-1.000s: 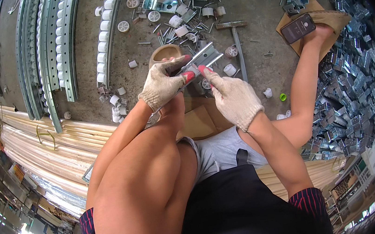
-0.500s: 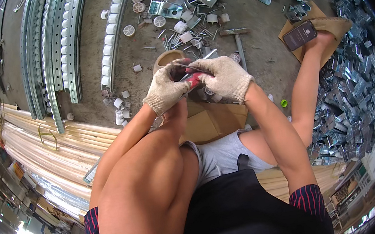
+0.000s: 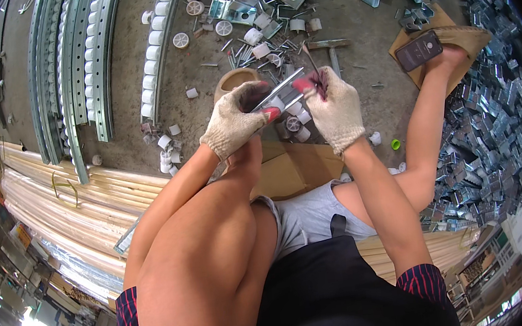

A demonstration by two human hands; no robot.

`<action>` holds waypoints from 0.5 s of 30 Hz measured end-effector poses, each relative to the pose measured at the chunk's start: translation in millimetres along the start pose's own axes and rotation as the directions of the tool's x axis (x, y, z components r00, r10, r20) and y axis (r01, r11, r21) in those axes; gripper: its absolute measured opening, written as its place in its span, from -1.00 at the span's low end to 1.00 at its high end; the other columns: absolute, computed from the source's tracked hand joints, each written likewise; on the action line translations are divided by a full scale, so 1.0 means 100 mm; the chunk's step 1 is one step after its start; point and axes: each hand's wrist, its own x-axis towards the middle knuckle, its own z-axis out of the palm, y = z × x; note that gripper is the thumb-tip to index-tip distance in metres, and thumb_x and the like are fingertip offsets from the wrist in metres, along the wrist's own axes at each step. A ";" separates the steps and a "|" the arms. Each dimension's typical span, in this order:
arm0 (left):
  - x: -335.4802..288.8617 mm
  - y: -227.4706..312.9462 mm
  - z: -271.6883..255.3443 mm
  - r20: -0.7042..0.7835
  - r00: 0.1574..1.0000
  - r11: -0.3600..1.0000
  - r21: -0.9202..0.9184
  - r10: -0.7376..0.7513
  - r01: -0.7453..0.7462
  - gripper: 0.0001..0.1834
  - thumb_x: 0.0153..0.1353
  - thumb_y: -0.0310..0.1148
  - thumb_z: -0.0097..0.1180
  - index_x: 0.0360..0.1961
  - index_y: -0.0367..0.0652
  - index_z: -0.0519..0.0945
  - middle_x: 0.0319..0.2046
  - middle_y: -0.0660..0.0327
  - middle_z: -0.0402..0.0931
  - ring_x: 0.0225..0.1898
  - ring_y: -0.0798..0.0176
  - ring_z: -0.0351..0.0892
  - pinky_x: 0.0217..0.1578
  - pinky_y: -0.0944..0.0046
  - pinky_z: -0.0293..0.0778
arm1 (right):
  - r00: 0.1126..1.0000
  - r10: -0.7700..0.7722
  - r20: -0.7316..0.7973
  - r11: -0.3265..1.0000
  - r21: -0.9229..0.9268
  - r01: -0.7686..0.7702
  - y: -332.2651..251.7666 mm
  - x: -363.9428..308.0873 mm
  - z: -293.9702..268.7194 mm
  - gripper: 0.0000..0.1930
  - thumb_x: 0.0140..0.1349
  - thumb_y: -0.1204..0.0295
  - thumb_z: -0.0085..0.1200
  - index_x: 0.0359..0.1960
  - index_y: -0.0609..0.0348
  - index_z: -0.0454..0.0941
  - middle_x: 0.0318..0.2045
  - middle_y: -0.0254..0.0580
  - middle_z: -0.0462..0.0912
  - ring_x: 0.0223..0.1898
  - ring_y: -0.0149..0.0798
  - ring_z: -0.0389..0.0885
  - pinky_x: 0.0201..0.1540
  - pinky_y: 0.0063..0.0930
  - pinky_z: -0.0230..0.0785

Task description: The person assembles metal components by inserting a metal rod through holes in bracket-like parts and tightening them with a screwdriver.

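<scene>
My left hand [image 3: 234, 115], in a cream knit glove with red fingertips, is closed on a shiny metal bracket [image 3: 284, 86]. The bracket points up and to the right, and a white piece shows between its two sides. Just right of its end is my right hand [image 3: 337, 109], gloved alike. Its fingers are pinched round a thin dark rod [image 3: 309, 59] that sticks out upward; whether the fingertips also touch the bracket is unclear. Below the hands, loose white rollers [image 3: 302, 133] lie by a cardboard sheet [image 3: 297, 168].
Metal rails lined with white rollers [image 3: 148, 69] lie at upper left. Loose rollers, pins and brackets [image 3: 236, 13] are scattered ahead, near a hammer [image 3: 334, 56]. A large bracket heap [image 3: 486, 142] fills the right. A phone [image 3: 418, 51] rests by my foot; wrapped long strips [image 3: 83, 198] lie left.
My right hand has moved right and turned upright, away from my left hand, and the thin rod now shows in it. The bracket in my left hand has come into plain view.
</scene>
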 end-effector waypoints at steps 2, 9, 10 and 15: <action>0.01 -0.05 0.01 -0.021 0.999 0.999 0.032 0.034 -0.034 -0.40 0.18 -0.40 0.50 0.25 -0.30 0.62 0.08 0.14 0.72 0.12 0.34 0.68 0.22 0.27 0.57 | 0.995 -0.099 0.003 0.995 -0.005 0.099 -0.05 -0.12 -0.05 -0.60 0.44 0.14 0.18 0.18 0.06 0.55 -0.23 0.12 0.75 -0.20 0.22 0.75 -0.16 0.10 0.56; 0.02 -0.04 0.04 -0.036 0.999 0.990 0.138 0.033 -0.028 -0.42 0.17 -0.48 0.49 0.24 -0.33 0.65 0.04 0.18 0.75 0.06 0.42 0.65 0.20 0.28 0.56 | 0.903 -0.096 0.420 0.926 -0.295 0.235 -0.14 -0.48 -0.28 -0.49 0.51 0.29 -0.04 0.48 -0.20 0.42 -0.11 -0.01 0.74 -0.16 0.16 0.75 -0.10 0.06 0.61; 0.01 -0.02 0.04 -0.040 0.998 0.989 0.144 0.043 -0.037 -0.43 0.17 -0.49 0.48 0.23 -0.33 0.66 0.03 0.18 0.75 0.04 0.43 0.65 0.19 0.28 0.57 | 0.901 -0.110 0.419 0.921 -0.299 0.251 -0.14 -0.48 -0.28 -0.49 0.50 0.30 -0.03 0.48 -0.21 0.42 -0.10 -0.02 0.75 -0.16 0.14 0.75 -0.10 0.06 0.61; 0.02 -0.01 0.05 -0.067 0.997 0.979 0.204 0.040 -0.025 -0.47 0.16 -0.48 0.48 0.20 -0.31 0.70 -0.02 0.20 0.77 0.00 0.47 0.65 0.12 0.30 0.59 | 0.893 -0.077 0.443 0.884 -0.383 0.266 -0.28 -0.45 -0.29 -0.47 0.46 0.36 -0.05 0.47 -0.19 0.44 -0.13 -0.04 0.77 -0.17 0.10 0.77 -0.11 0.05 0.62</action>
